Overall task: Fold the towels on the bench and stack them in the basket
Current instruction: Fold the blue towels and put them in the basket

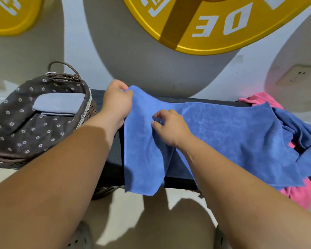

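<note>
Blue towel (223, 133) spread on worktop (115, 155) | left grip (118, 103) pinches far corner | right grip (171, 126) curled, pinch unclear | I'd align edges before folding flat.

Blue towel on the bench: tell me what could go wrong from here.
1. The blue towel hangs by its near end over the front edge of the bench. If the left hand, which pinches the far corner, slips, the towel may slide to the floor.
2. Its right end lies on the pile of unfolded towels. Pulling it could drag them off, and the pink towel already droops over the edge.
</note>
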